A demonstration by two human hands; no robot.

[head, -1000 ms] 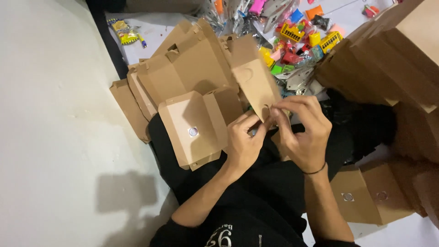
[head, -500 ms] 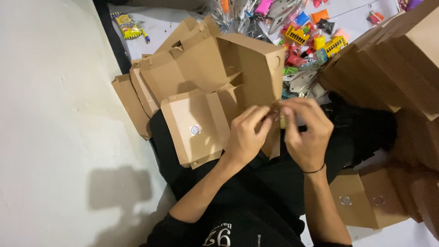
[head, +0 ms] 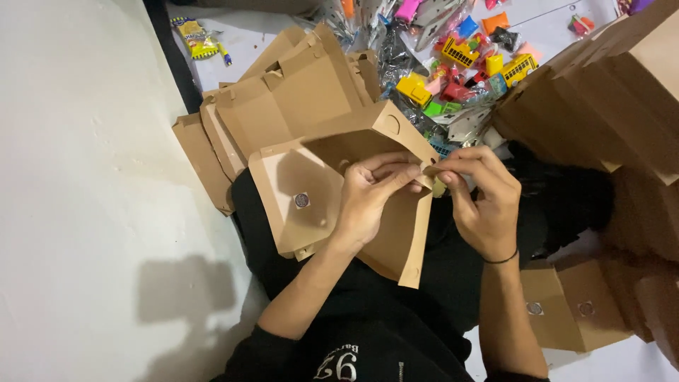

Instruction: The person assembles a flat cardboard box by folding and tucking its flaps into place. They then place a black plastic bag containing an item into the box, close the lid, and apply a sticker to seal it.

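Both hands meet over the person's lap, working one brown cardboard box blank (head: 353, 205) that is partly folded into shape. The left hand (head: 371, 201) lies across the front panel with its fingers curled and closed on the upper edge, apparently to steady the fold. The right hand (head: 481, 205) pinches the same edge from the other side, thumb and forefinger shut on a small flap near the corner; something pale and small shows at the fingertips, but what it is cannot be told. A thin dark band (head: 503, 259) circles the right wrist.

The blank rests against the dark clothing of the lap, held up and tilted rather than flat. Its long axis runs from the lower right tab near the knees up and left toward the panel with a small round metal snap (head: 302, 200), and its open inside faces up toward the camera.

Just beyond it, a stack of flat blanks (head: 283, 99) leans fanned on the white floor (head: 85, 177). To the right, finished brown boxes (head: 608, 92) pile up, with more flat pieces (head: 566, 311) near the right elbow. Farthest off lies a heap of bright plastic toys (head: 460, 64) in clear wrappers.
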